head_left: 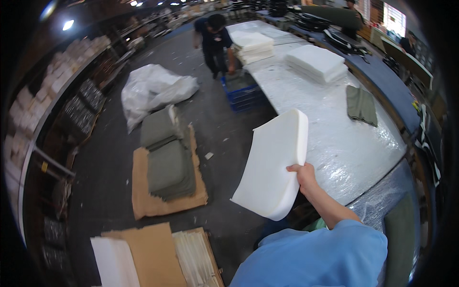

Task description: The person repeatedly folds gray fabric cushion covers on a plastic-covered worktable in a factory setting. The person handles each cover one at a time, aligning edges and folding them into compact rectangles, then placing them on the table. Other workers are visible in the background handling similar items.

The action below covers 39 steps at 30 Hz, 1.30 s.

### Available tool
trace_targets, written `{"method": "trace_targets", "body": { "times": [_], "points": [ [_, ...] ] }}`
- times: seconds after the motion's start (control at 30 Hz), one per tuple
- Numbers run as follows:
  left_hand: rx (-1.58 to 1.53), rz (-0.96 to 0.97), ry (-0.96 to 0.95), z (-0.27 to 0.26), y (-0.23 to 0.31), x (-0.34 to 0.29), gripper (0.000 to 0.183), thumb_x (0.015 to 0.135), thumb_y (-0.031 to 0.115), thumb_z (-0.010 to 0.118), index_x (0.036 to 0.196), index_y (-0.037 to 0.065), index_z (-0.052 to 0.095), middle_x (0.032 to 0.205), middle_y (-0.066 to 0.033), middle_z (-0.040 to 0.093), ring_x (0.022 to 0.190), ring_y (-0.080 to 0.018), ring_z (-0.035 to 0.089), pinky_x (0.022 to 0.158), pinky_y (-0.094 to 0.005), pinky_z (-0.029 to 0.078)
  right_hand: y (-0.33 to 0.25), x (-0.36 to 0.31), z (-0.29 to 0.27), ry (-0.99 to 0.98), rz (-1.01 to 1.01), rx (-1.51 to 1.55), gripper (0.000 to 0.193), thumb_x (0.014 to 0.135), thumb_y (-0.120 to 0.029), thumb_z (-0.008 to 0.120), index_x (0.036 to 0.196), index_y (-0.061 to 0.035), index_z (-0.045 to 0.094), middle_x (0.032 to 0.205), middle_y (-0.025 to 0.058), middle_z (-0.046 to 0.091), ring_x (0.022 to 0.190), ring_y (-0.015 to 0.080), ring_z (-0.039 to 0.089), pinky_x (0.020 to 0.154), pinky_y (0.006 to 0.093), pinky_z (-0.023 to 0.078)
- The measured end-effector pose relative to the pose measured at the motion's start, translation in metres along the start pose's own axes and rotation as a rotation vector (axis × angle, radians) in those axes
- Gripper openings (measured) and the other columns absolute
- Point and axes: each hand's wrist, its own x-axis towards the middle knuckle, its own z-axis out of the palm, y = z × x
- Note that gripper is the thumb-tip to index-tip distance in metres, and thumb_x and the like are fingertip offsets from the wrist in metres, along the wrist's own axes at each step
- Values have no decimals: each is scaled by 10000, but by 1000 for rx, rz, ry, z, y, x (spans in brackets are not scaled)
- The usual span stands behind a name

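A thick white foam pad (272,162) with rounded corners is held up, tilted, beside the table's near left edge. My right hand (305,176) is closed on its right edge, with the thumb lying over the face of the pad and the other fingers hidden behind it. My left hand does not show. The plastic-covered table (330,138) lies just beyond the pad. On it, to the right, rests a grey-green fabric piece (361,106). Farther back sit a stack of white foam pads (317,63) and another white stack (251,46).
Grey-green fabric stacks (169,167) lie on cardboard (143,201) on the floor. Behind them is a white plastic bag (155,91). A person (213,40) bends at a blue crate (245,98) beside the table. Cardboard and white sheets (148,256) lie near left; shelving (48,112) lines the left.
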Motion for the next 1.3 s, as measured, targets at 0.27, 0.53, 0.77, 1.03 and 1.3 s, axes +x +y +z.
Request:
{"method": "trace_targets", "body": {
  "times": [0.27,0.53,0.77,1.03,1.3],
  "points": [
    [157,0,-80,121,134,70,393,984,261,672,1291,16,654,1159,-175,730,1107,-269,689,956,-427,570,-139,166,-137,50,-3,-161,413,709,-32,753,1089,110,678,968,222,721,800,318,725,780,422,596],
    [229,133,-149,222,252,132,396,983,260,677,1290,12,653,1160,-180,730,1114,-274,688,962,-433,569,-223,357,-232,33,168,-722,507,704,-106,801,1165,80,702,1054,204,735,987,331,711,918,419,556],
    [295,134,-242,292,315,171,385,986,255,673,1286,14,656,1167,-174,727,1100,-267,690,951,-427,571,-180,440,-284,430,-100,-1172,325,811,-175,717,1114,-65,761,1158,173,735,1059,357,698,929,410,548],
    [732,74,-506,384,427,219,336,1002,238,647,1271,36,671,1191,-135,713,1026,-225,699,892,-386,582,-96,409,-339,908,-48,-852,338,881,-255,661,1162,-81,731,1140,154,736,1069,323,697,943,423,541],
    [1003,320,-685,575,588,299,415,982,230,675,1349,42,629,1202,-136,697,967,-190,690,781,-333,577,73,314,-261,1210,456,-297,597,920,-458,695,1299,0,633,1189,204,693,1074,320,683,865,413,563]
  ]
}}
